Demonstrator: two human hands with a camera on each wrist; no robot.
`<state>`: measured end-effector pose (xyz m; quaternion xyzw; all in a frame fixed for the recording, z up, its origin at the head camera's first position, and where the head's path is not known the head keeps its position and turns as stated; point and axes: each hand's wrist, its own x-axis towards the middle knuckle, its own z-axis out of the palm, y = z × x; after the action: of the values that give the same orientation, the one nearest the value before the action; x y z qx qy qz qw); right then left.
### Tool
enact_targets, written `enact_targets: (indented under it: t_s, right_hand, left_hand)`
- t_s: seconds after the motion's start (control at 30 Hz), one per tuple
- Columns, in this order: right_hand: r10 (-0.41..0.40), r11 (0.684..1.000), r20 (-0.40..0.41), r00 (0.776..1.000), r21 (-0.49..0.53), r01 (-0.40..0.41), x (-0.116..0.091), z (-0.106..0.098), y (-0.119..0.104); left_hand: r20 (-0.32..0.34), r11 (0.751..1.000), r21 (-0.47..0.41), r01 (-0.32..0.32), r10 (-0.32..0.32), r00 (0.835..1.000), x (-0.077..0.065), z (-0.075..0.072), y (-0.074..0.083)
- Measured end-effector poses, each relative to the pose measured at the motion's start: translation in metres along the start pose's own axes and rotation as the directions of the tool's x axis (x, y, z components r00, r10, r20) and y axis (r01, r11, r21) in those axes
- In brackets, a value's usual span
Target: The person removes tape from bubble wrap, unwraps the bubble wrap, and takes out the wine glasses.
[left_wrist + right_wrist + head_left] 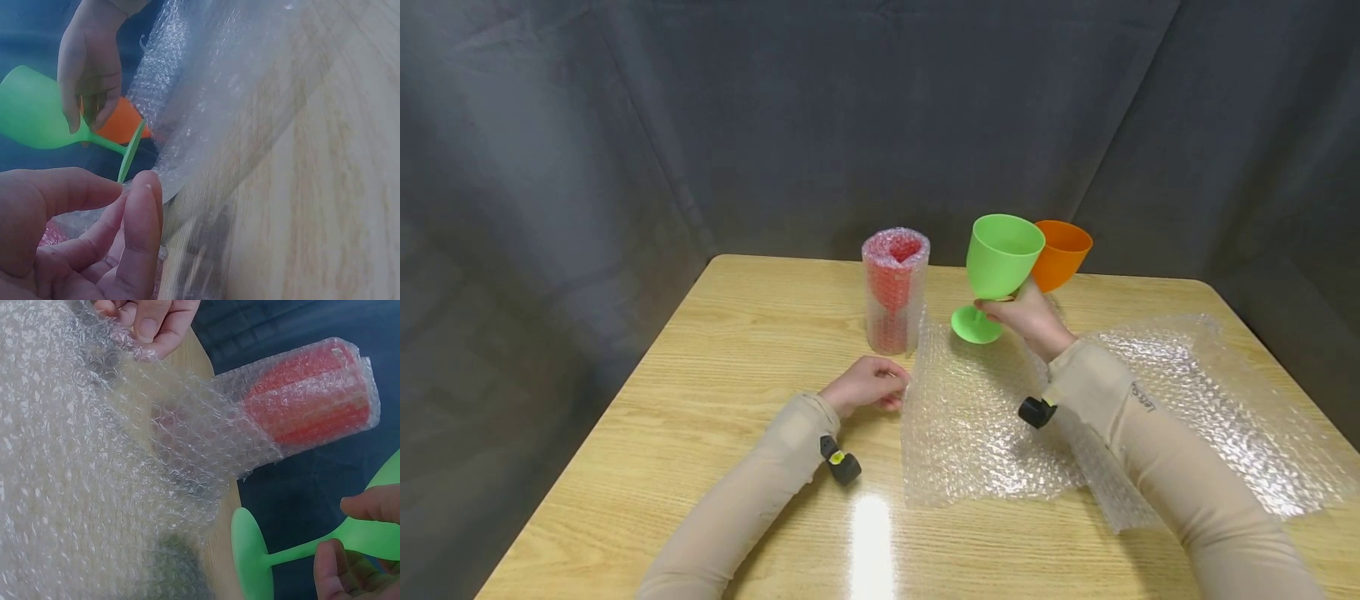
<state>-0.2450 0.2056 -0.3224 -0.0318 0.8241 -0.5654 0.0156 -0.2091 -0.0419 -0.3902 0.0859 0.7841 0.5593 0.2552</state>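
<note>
A green plastic goblet (1004, 257) tilts above the bubble wrap, its round foot (252, 555) hanging free. My right hand (1028, 317) grips it around the stem, just below the bowl. At the left edge of the nearer bubble wrap sheet (985, 417), my left hand (868, 384) pinches the film between thumb and fingertips (142, 200). Part of that sheet stands slightly raised from the table near these fingers. Behind the left hand, a red goblet (312, 394) stands rolled in bubble wrap. An orange goblet (1063, 250) is partly hidden behind the green one and my right hand.
A second bubble wrap sheet (1202, 400) lies on the right, under my right forearm and overlapping the nearer sheet. All of this is on a light wooden table (715, 358). Dark cloth (865, 125) hangs behind the table's far edge and at both sides.
</note>
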Motion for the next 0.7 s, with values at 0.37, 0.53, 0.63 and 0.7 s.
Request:
enact_targets:
  t_s: [0.37, 0.53, 0.63, 0.7]
  right_hand:
    - [-0.018, 0.999, -0.002, 1.0, 0.036, 0.019, 0.0024, 0.0021, 0.0016]
    - [-0.038, 0.998, -0.012, 0.999, 0.043, 0.038, 0.0041, 0.0024, 0.004]
    - [-0.045, 0.998, -0.019, 0.999, 0.053, 0.046, 0.0054, 0.003, 0.006]
    - [-0.049, 0.997, -0.023, 0.999, 0.06, 0.05, 0.0061, 0.0035, 0.0074]
  left_hand:
    - [0.006, 1.0, 0.006, -0.011, 0.011, 1.0, 0.0006, -0.0002, -0.0013]
    - [0.011, 1.0, 0.013, -0.015, 0.015, 1.0, -0.0001, -0.0004, -0.0021]
    - [0.012, 1.0, 0.012, -0.016, 0.016, 1.0, 0.0001, -0.0005, -0.0027]
    - [0.011, 1.0, 0.012, -0.015, 0.015, 1.0, 0.0002, -0.0003, -0.003]
